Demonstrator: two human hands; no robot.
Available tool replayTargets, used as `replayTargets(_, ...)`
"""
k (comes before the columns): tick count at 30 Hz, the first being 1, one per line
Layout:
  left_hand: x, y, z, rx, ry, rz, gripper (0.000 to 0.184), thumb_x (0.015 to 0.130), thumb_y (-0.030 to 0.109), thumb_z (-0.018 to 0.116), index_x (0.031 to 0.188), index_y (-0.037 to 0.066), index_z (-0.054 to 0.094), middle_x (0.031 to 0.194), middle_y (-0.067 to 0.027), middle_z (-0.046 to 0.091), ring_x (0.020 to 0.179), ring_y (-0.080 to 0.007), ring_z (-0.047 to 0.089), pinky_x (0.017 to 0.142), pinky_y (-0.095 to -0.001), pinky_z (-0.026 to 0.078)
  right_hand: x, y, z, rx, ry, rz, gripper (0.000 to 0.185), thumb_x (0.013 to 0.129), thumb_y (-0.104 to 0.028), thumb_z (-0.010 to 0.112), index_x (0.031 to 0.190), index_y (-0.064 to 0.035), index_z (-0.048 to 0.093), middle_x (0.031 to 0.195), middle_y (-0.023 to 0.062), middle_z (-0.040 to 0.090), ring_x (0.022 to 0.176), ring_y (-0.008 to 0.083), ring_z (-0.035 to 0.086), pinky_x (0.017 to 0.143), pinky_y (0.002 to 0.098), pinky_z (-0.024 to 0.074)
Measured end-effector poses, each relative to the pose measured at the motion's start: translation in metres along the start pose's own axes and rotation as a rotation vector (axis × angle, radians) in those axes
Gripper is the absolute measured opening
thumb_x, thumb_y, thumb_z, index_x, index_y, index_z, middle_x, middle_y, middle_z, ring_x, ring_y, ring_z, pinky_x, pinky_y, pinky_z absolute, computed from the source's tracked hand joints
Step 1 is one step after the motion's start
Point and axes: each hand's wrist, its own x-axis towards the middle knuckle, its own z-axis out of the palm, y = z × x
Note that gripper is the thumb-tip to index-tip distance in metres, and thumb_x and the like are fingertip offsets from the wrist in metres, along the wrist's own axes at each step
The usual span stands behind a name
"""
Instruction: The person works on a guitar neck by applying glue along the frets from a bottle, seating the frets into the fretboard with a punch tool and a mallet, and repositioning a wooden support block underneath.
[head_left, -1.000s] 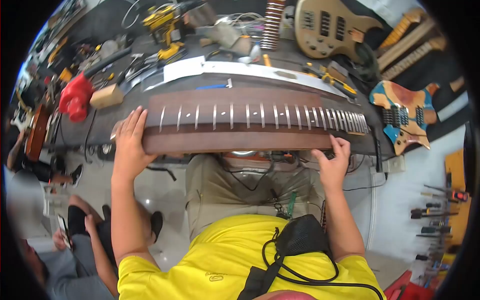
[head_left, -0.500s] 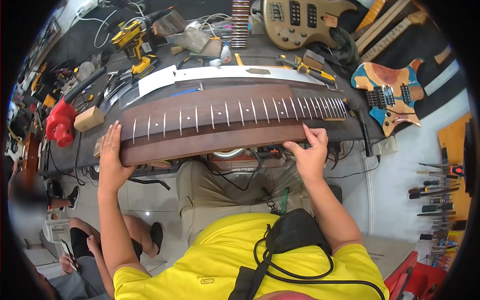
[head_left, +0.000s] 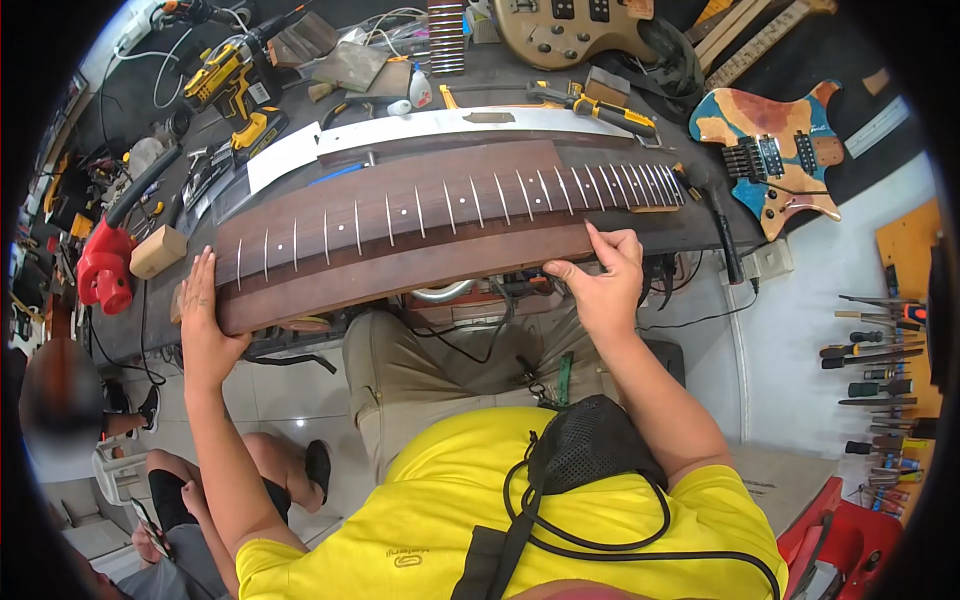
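Observation:
A dark fretted guitar neck (head_left: pixel 430 212) with small pale dot inlays lies across a brown wooden board (head_left: pixel 400 275) at the near edge of the bench. My left hand (head_left: pixel 208 325) rests at the left end of the neck and board, its fingers stretched out and close together. At the right end of the board, my right hand (head_left: pixel 607 280) grips the near edge between thumb and fingers. The neck reaches past the board on the right. Beyond them lies a white strip (head_left: pixel 400 130), with a blue-handled tool (head_left: pixel 340 171) beside it.
A drill (head_left: pixel 235 95), a red blower (head_left: pixel 104 265) and a wooden block (head_left: pixel 158 252) are at the left. Yellow-black pliers (head_left: pixel 610 110), a gold guitar body (head_left: pixel 560 40) and a blue-and-tan guitar (head_left: pixel 770 155) lie farther right. Another person with a phone (head_left: pixel 152 528) is at lower left.
The view has shifted, so the bench things now appear farther left and mostly higher. Both hands keep their places at the ends of the board, and the right hand still pinches its edge.

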Motion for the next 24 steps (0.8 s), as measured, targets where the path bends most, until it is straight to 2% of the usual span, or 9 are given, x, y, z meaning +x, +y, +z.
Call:
replayTargets(6,0.001,-0.002,0.000,-0.010,0.011,0.009,0.107,0.060,0.002,0.078,0.159,0.008,0.037,0.163,-0.0113,0.041,0.152,-0.0320,0.036,0.127,-0.0507,0.024,0.001,0.000,-0.002,-0.023,-0.009,0.005,0.076,0.062,-0.033,0.097,0.125,0.0011,0.073,0.104,0.0068,0.059,0.104,0.0257,0.051,0.096,0.0382,0.0456)
replayTargets(17,-0.003,-0.005,0.001,-0.001,0.007,0.011,0.109,0.059,-0.002,0.077,0.159,0.008,0.037,0.163,-0.0104,0.041,0.151,-0.0335,0.037,0.126,-0.0509,0.028,0.007,-0.002,-0.006,-0.031,-0.033,-0.008,0.074,0.062,-0.032,0.097,0.120,0.0057,0.072,0.102,0.0061,0.056,0.103,0.0254,0.052,0.094,0.0382,0.0457)
replayTargets(24,0.007,0.017,0.000,0.007,-0.038,0.029,0.104,0.064,-0.004,0.076,0.159,0.007,0.036,0.164,-0.0123,0.040,0.152,-0.0352,0.035,0.125,-0.0525,0.029,0.002,-0.004,-0.001,-0.016,-0.011,0.025,0.076,0.062,-0.030,0.097,0.123,0.0069,0.070,0.104,0.0075,0.055,0.105,0.0267,0.051,0.096,0.0383,0.0448)
